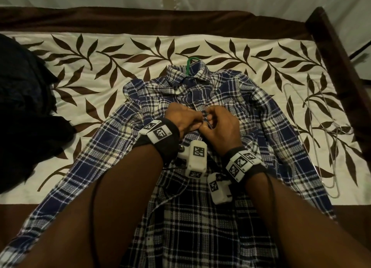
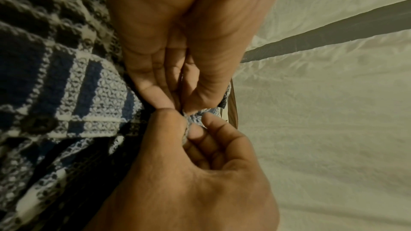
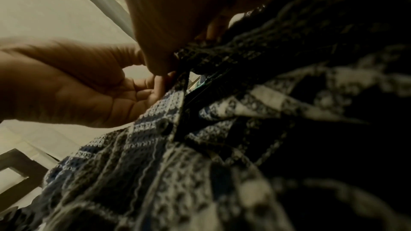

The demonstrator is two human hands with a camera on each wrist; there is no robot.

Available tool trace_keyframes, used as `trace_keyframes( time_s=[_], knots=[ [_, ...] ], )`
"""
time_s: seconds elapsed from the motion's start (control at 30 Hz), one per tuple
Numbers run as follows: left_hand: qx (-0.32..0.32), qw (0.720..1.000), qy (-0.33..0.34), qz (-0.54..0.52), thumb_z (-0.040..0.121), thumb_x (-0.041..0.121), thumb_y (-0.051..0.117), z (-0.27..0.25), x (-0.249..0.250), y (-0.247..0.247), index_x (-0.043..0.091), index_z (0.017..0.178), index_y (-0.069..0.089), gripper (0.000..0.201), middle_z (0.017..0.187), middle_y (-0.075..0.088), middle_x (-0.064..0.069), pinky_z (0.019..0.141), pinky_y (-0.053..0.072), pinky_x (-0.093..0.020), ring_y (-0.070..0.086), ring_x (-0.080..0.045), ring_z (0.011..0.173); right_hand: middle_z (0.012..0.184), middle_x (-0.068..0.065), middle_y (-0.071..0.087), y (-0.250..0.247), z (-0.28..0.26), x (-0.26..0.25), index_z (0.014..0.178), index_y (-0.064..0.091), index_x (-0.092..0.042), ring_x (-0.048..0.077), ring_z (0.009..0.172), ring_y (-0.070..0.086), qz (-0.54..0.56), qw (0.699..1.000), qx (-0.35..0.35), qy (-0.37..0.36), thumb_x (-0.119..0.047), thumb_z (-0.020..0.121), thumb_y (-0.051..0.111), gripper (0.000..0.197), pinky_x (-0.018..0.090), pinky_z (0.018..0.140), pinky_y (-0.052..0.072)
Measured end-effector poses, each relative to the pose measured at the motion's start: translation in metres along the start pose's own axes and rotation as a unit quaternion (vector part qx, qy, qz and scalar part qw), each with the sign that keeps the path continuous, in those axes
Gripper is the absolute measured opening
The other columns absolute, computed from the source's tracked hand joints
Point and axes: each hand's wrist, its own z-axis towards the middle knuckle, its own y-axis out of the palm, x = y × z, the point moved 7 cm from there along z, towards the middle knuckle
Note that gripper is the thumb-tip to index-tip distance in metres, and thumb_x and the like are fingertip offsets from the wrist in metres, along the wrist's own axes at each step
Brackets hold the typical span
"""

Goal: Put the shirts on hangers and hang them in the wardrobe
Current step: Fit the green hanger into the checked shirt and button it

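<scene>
**Buttoning on the bed before hanging**

Head view: plaid shirt (image 1: 230, 99) spread front-up on the leaf-print bedcover (image 1: 84, 52), collar away from the viewer, green hanger hook (image 1: 189, 63) poking out of the neck. Laid flat, probably so the placket stays aligned while being fastened. Left hand (image 1: 183, 118) and right hand (image 1: 220, 123) meeting at the chest, fingertips curled in and pinching the two front edges together. Spare wire hangers (image 1: 313, 135) lying on the bedcover well to the right; dark clothing pile (image 1: 24, 111) at the far left. No wardrobe in sight.

Left wrist view: left thumb and fingers pressed together on a small fold of blue-and-white weave, right hand (image 2: 195, 173) pinching the same fold from the opposite side. One dark button (image 2: 37, 124) lower on the placket; waffle-textured checks in navy, black and white.

Right wrist view: dim and blurred. Another button (image 3: 163, 126) at the placket edge, front gaping above it, so apparently fastening only partly done. Left hand (image 3: 89, 83) curled at the fabric edge.
</scene>
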Motion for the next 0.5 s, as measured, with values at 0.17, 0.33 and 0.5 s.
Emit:
trace_keyframes(
  time_s=[0.17, 0.33, 0.5],
  knots=[
    [0.009, 1.0, 0.012, -0.008, 0.081, -0.009, 0.071, -0.001, 0.002, 0.001, -0.002, 0.07, 0.062, 0.016, 0.058, 0.065, -0.011, 0.054, 0.056, -0.024, 0.063, -0.015, 0.046, 0.082, 0.001, 0.064, 0.0, 0.0, 0.004, 0.095, 0.066, -0.011, 0.016, 0.071, 0.061, 0.062, 0.997, 0.013, 0.041, -0.008, 0.075, 0.077, 0.023, 0.021, 0.064, 0.052],
    [0.021, 0.999, 0.039, -0.007, 0.079, -0.012, 0.07, -0.001, 0.0, -0.005, -0.006, 0.077, 0.063, 0.009, 0.076, 0.065, -0.017, 0.063, 0.059, -0.029, 0.065, -0.022, 0.062, 0.087, -0.001, 0.071, 0.002, 0.0, 0.01, 0.097, 0.075, -0.01, 0.011, 0.076, 0.067, 0.138, 0.985, -0.028, 0.1, -0.006, 0.079, 0.073, 0.018, 0.014, 0.066, 0.053],
    [0.033, 0.997, 0.063, -0.008, 0.077, -0.011, 0.074, -0.005, -0.005, -0.005, -0.015, 0.093, 0.065, 0.019, 0.079, 0.066, -0.017, 0.07, 0.061, -0.036, 0.067, -0.027, 0.072, 0.078, -0.008, 0.073, -0.001, 0.007, 0.016, 0.087, 0.078, -0.014, 0.004, 0.07, 0.069, 0.173, 0.973, -0.047, 0.144, -0.009, 0.084, 0.075, 0.007, 0.015, 0.064, 0.053]
  ],
)
